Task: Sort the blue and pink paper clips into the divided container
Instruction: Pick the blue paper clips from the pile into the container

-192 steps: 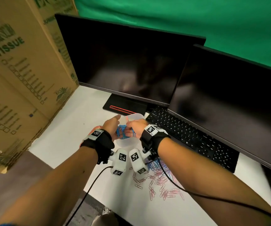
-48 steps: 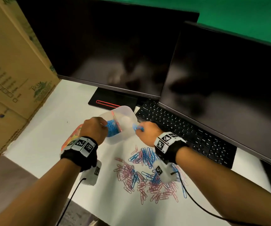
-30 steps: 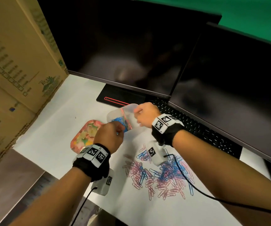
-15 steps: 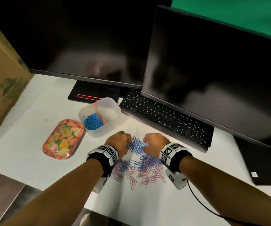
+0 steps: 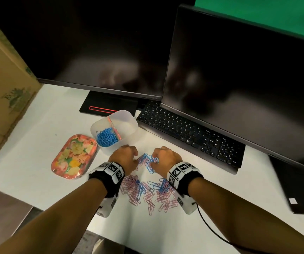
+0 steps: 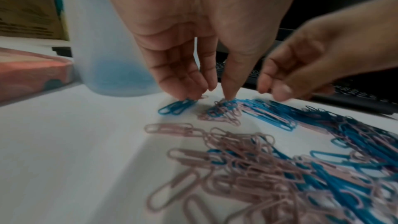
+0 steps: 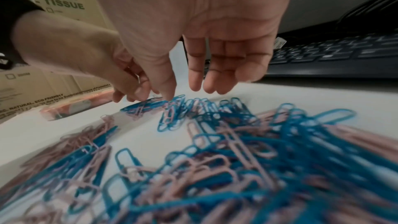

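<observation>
A translucent divided container (image 5: pixel 129 119) stands on the white table, with blue clips (image 5: pixel 107 137) heaped in its left compartment beside a pink divider (image 5: pixel 113 127). The right compartment looks bare. In front of it lies a mixed pile of blue and pink paper clips (image 5: pixel 147 187). My left hand (image 6: pixel 206 93) points down at the pile's far edge, fingertips (image 6: pixel 185 91) resting on a few blue clips (image 6: pixel 177 106) and thumb on a mixed cluster (image 6: pixel 224 110). My right hand (image 7: pixel 185 93) hangs relaxed just to the right, thumb tip brushing the clips (image 7: pixel 172 108). Neither hand pinches anything.
A floral tin tray (image 5: pixel 74 156) lies left of the container. A black keyboard (image 5: pixel 189 134) and two dark monitors (image 5: pixel 239 79) stand behind and to the right. Cardboard boxes (image 5: pixel 2 85) wall off the left. A cable (image 5: pixel 211 231) trails from my right wrist.
A second ago both hands were up at the container. They have come down to the far edge of the pile, and over the last half second they stay there.
</observation>
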`<state>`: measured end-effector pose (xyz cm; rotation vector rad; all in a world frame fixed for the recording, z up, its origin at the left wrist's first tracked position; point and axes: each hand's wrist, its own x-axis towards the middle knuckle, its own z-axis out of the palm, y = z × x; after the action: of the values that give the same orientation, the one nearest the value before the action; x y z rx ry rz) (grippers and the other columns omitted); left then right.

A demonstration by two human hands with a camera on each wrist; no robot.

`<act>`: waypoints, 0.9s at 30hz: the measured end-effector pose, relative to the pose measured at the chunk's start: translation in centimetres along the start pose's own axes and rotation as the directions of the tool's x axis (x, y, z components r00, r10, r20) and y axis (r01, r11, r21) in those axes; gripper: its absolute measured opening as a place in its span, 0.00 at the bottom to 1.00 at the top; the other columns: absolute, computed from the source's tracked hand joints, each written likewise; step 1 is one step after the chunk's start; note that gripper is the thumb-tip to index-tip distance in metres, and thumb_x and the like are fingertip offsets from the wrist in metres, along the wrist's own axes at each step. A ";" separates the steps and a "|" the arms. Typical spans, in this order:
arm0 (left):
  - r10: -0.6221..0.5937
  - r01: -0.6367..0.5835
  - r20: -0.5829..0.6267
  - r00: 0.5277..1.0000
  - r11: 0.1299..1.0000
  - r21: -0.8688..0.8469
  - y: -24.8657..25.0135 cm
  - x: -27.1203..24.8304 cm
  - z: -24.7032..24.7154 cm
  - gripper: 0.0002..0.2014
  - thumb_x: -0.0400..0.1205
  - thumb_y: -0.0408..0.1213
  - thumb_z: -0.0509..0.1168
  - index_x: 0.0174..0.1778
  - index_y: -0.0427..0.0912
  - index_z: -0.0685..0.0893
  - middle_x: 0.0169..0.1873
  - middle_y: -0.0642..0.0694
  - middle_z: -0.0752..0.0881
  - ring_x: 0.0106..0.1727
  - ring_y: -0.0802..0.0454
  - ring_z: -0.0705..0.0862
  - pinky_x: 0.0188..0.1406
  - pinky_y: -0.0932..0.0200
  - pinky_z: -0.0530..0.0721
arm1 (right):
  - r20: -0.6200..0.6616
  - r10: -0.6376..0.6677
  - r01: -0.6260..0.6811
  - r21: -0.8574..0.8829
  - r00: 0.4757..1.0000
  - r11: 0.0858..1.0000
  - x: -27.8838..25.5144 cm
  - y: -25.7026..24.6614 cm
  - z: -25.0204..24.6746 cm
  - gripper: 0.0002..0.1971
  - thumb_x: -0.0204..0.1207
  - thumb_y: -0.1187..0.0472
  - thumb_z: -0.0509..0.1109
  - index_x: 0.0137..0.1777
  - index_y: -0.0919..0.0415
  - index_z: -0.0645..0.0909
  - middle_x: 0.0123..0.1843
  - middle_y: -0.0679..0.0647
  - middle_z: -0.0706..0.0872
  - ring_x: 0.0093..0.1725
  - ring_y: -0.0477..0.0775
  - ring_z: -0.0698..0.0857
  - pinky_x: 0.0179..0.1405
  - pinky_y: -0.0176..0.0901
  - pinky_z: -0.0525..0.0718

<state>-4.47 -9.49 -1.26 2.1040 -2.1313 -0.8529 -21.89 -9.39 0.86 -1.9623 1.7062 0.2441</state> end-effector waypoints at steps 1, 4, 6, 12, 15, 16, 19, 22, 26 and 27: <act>-0.002 0.002 -0.003 1.000 1.000 0.003 0.5 0.0 0.2 0.15 0.78 0.50 0.68 0.56 0.46 0.84 0.52 0.46 0.83 0.53 0.45 0.84 0.54 0.53 0.83 | -0.010 0.001 -0.001 0.017 1.000 1.000 0.3 -0.6 0.1 0.18 0.76 0.45 0.67 0.63 0.50 0.78 0.62 0.52 0.80 0.61 0.58 0.82 0.59 0.50 0.81; 0.026 -0.026 -0.004 1.000 0.997 0.067 1.7 0.3 0.7 0.14 0.79 0.49 0.65 0.54 0.46 0.85 0.52 0.42 0.83 0.54 0.41 0.84 0.53 0.50 0.84 | -0.031 0.016 -0.014 0.049 0.999 0.999 1.0 -1.6 0.7 0.18 0.76 0.45 0.67 0.62 0.51 0.79 0.60 0.54 0.81 0.59 0.60 0.83 0.57 0.49 0.82; 0.034 -0.035 0.006 0.999 0.995 0.090 2.1 0.5 0.8 0.12 0.80 0.47 0.65 0.54 0.46 0.86 0.51 0.41 0.83 0.53 0.40 0.84 0.51 0.50 0.84 | -0.034 0.033 -0.031 0.060 0.999 0.998 1.2 -1.6 1.0 0.17 0.76 0.45 0.68 0.61 0.51 0.79 0.59 0.55 0.82 0.57 0.61 0.84 0.54 0.48 0.82; -0.069 0.062 -0.038 0.997 0.983 -0.171 1.9 0.5 0.0 0.03 0.77 0.39 0.68 0.39 0.49 0.86 0.43 0.48 0.88 0.47 0.46 0.86 0.47 0.56 0.85 | -0.016 0.043 -0.042 0.041 0.999 0.998 1.0 -0.6 1.3 0.15 0.77 0.53 0.68 0.63 0.54 0.78 0.62 0.55 0.81 0.61 0.60 0.82 0.58 0.49 0.83; -0.111 0.076 -0.056 0.992 0.897 -0.436 1.2 -0.1 -0.8 0.07 0.74 0.33 0.73 0.33 0.48 0.84 0.35 0.48 0.89 0.40 0.50 0.87 0.44 0.61 0.83 | -0.014 0.040 -0.039 0.051 0.999 0.998 0.9 0.0 1.1 0.15 0.77 0.53 0.69 0.62 0.52 0.79 0.62 0.55 0.81 0.61 0.59 0.82 0.59 0.49 0.82; -0.113 0.068 -0.051 0.992 0.844 -0.533 1.0 -0.6 -1.3 0.08 0.73 0.30 0.74 0.32 0.46 0.84 0.35 0.46 0.89 0.39 0.49 0.87 0.45 0.60 0.83 | -0.016 0.041 -0.040 0.059 0.999 0.997 0.8 0.1 0.9 0.14 0.77 0.53 0.69 0.62 0.52 0.79 0.62 0.54 0.81 0.61 0.59 0.82 0.59 0.48 0.81; -0.143 0.077 -0.030 0.989 0.688 -0.722 -0.4 -2.0 -2.8 0.08 0.74 0.25 0.73 0.41 0.43 0.85 0.39 0.40 0.91 0.40 0.46 0.88 0.46 0.57 0.86 | -0.036 0.024 -0.020 0.095 0.999 0.995 0.9 -0.1 0.3 0.13 0.77 0.56 0.68 0.62 0.49 0.79 0.62 0.51 0.81 0.61 0.57 0.82 0.58 0.45 0.79; -0.165 0.137 0.045 0.985 0.608 -0.782 -1.7 -3.1 -3.4 0.19 0.76 0.18 0.68 0.58 0.41 0.83 0.38 0.38 0.89 0.36 0.47 0.88 0.46 0.53 0.88 | -0.023 -0.047 0.049 0.097 0.999 0.994 0.9 -1.5 0.2 0.11 0.77 0.53 0.67 0.58 0.48 0.81 0.60 0.50 0.81 0.59 0.56 0.83 0.57 0.45 0.81; -0.224 0.235 0.125 0.967 0.577 -0.783 -2.0 -4.1 -2.4 0.11 0.78 0.17 0.63 0.49 0.35 0.85 0.32 0.39 0.85 0.35 0.42 0.86 0.51 0.43 0.87 | -0.008 -0.164 0.164 0.065 0.986 0.984 0.6 -3.8 1.3 0.12 0.76 0.50 0.68 0.59 0.47 0.82 0.59 0.51 0.82 0.58 0.58 0.84 0.57 0.47 0.82; -0.245 0.256 0.138 0.960 0.557 -0.790 -2.0 -4.2 -2.2 0.08 0.79 0.19 0.63 0.44 0.34 0.85 0.32 0.40 0.85 0.35 0.42 0.86 0.51 0.42 0.87 | -0.002 -0.203 0.203 0.048 0.979 0.978 0.6 -4.3 1.6 0.13 0.77 0.51 0.67 0.61 0.45 0.81 0.59 0.52 0.81 0.58 0.59 0.83 0.56 0.47 0.82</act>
<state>-1.39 -6.26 1.30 1.8447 -1.0360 -1.4938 -17.33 -8.78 0.36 -2.0803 1.4816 0.1303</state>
